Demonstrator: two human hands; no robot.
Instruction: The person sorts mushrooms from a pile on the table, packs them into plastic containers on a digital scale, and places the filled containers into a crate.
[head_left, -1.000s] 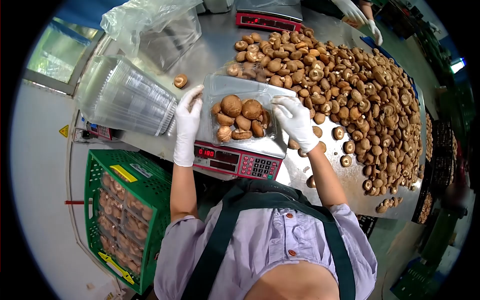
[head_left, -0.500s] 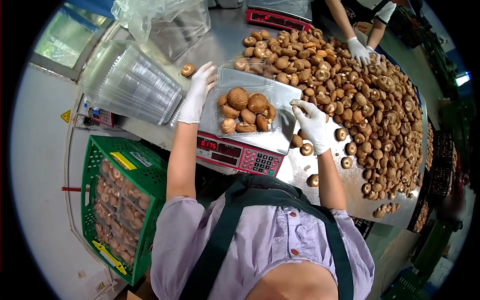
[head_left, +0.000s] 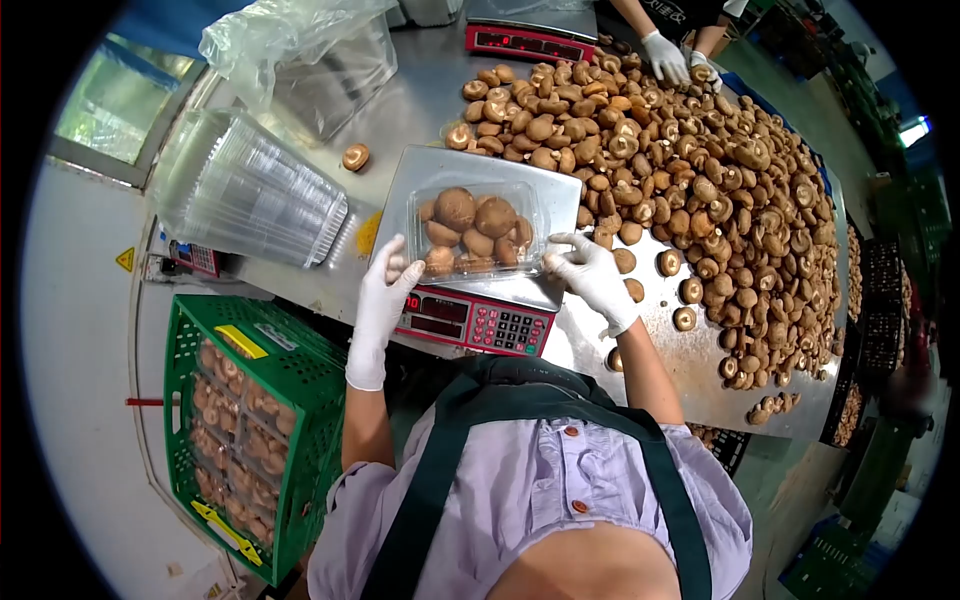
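A clear plastic clamshell box (head_left: pixel 478 275) of brown shiitake mushrooms (head_left: pixel 476 225) sits over the steel pan of a red scale (head_left: pixel 475 320), its lid folded over the mushrooms. My left hand (head_left: pixel 378 305), in a white glove, grips the box's lower left corner between thumb and fingers. At the lower right edge, my gloved right hand (head_left: pixel 595 283) pinches the rim. Part of the scale's red readout is covered by my left hand. Several loose mushrooms (head_left: pixel 668 263) lie right of my right hand.
A large shiitake heap (head_left: pixel 740 230) covers the table's right side. Nested clear boxes (head_left: pixel 270 185) lie at left, near a single mushroom (head_left: pixel 355 157). A green crate (head_left: pixel 250 320) of packed boxes stands below left. Across the table, another person's gloved hands (head_left: pixel 668 60) touch the heap near a second scale (head_left: pixel 530 44).
The box's lid has come down over the mushrooms. My left hand moved down from the box's upper left to its lower left corner; my right hand moved left onto its edge.
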